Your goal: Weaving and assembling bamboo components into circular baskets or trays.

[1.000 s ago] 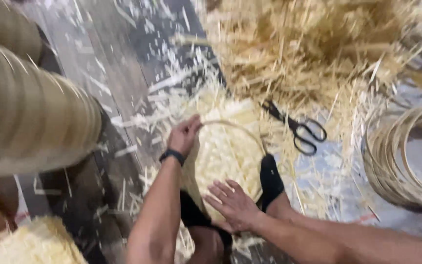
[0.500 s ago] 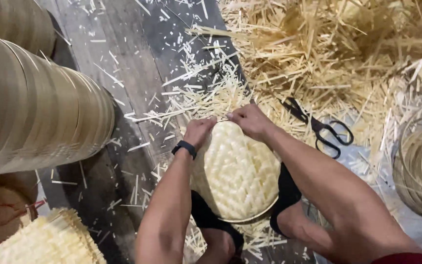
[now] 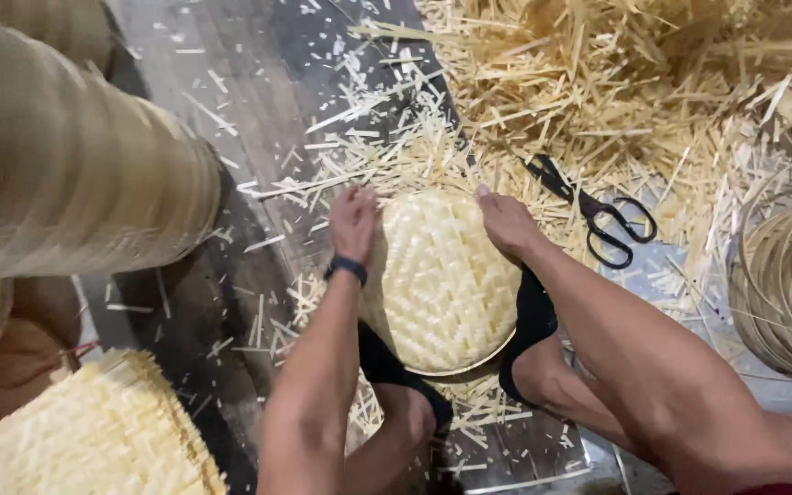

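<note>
A round, pale woven bamboo basket lies bottom-up on the floor between my two feet in black socks. My left hand, with a dark band on the wrist, presses on the basket's upper left rim. My right hand presses on its upper right rim. Both hands curl over the edge of the weave. A thin wooden hoop shows along the basket's lower edge.
Black scissors lie just right of my right hand. Cut bamboo strips are heaped at the top right. Coiled bamboo hoops sit at the right edge. A tall stack of hoops leans on the left, above a woven mat.
My right hand has come up from the lower part of the weave to the top rim. The flat woven sheet now sits domed inside the hoop. The view has shifted.
</note>
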